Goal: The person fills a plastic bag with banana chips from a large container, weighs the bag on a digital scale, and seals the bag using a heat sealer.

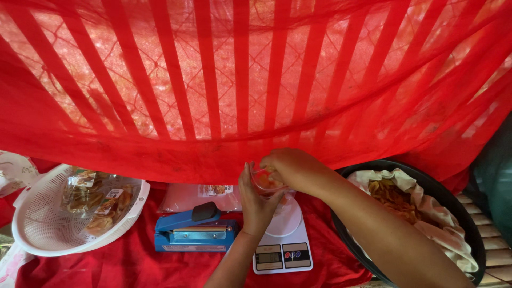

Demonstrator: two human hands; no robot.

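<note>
A small clear bag (265,181) sits between both hands above the white kitchen scale (282,242): the left hand (257,200) cups it from below, the right hand (290,168) pinches its top. Its contents are hard to make out, perhaps fried chips. Red cloth (106,266) covers the surface; a blue heat sealer (194,229), white basket (32,224) and black basin (458,208) flank the scale.

1. The single head-worn camera looks steeply down and forward from close above the work surface.
2. A red striped net cloth (240,80) fills the upper half, straight ahead.
3. The white kitchen scale (282,240) sits at the bottom centre, nearest the wearer.
4. No second view exists to overlap.
</note>
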